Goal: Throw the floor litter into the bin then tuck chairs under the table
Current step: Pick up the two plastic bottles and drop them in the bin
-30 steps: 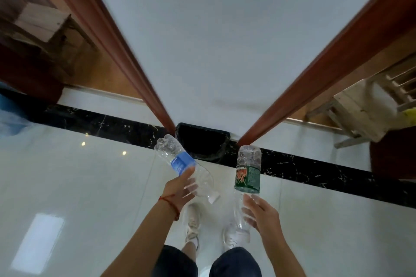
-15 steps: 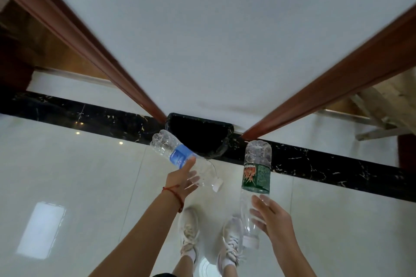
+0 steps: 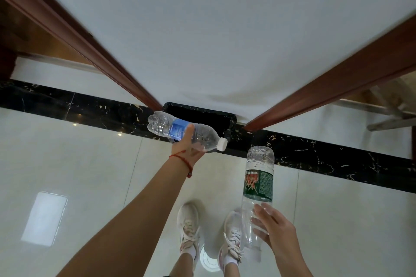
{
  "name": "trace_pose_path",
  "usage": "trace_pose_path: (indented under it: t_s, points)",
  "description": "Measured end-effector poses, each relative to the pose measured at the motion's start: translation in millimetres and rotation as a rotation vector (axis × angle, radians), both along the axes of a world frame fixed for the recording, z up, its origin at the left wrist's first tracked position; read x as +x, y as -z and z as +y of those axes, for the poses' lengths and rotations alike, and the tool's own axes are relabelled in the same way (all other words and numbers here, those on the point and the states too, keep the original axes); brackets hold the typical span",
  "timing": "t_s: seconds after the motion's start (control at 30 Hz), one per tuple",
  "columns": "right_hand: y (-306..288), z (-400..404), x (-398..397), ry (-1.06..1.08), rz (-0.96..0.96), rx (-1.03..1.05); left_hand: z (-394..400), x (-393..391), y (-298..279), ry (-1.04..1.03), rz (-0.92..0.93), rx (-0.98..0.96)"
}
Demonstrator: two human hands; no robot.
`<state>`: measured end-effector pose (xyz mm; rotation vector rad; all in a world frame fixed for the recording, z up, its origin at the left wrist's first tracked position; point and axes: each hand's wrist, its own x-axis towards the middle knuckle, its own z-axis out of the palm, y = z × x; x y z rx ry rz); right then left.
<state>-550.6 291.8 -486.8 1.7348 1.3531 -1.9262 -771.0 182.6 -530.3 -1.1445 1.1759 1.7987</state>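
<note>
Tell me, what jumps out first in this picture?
Two clear plastic bottles: the left hand grips the blue-labelled bottle just above a black bin against the wall, and the right hand holds the green-labelled bottle nearer, above white sneakers.

Glossy pale tiled floor (image 3: 67, 164) crossed by a black marble strip (image 3: 337, 159) from nine to three o'clock. A black bin (image 3: 202, 117) stands on the strip at twelve o'clock. Two white trainers (image 3: 189, 231) stand at six o'clock.
</note>
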Motion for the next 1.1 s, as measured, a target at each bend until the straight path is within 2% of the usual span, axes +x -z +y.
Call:
trace_pose_path:
  t_s: [0.17,0.27,0.33,0.47,0.6,0.73,0.87,1.1]
  points:
    - [0.3,-2.4,-7.5,-0.003,-0.001,-0.005,-2.4,-10.2,4.1,0.174,-0.046,-0.061]
    - [-0.2,-2.5,-12.7,-0.012,0.000,0.002,-3.7,-9.1,4.5,0.286,0.025,-0.175]
    - [-0.6,-2.7,-15.2,-0.021,0.001,0.008,-6.8,-5.1,1.2,0.437,0.146,-0.324]
    - [-2.7,-2.4,-22.1,-0.046,-0.005,0.014,-28.7,9.9,1.3,0.880,0.524,-0.663]
    - [-2.1,-2.9,-33.3,-0.088,-0.017,0.027,-58.9,24.3,-0.5,1.163,0.784,-0.809]
    - [8.4,-6.6,-52.0,-0.135,-0.066,-0.021,-85.5,38.7,-5.7,1.406,0.927,-0.922]
    - [26.0,-15.0,-77.3,-0.146,-0.124,-0.139,-101.9,46.4,-9.6,1.491,0.903,-0.960]
    - [61.9,-29.9,-133.4,-0.097,-0.158,-0.238,-122.4,42.3,-10.5,1.444,0.913,-0.980]
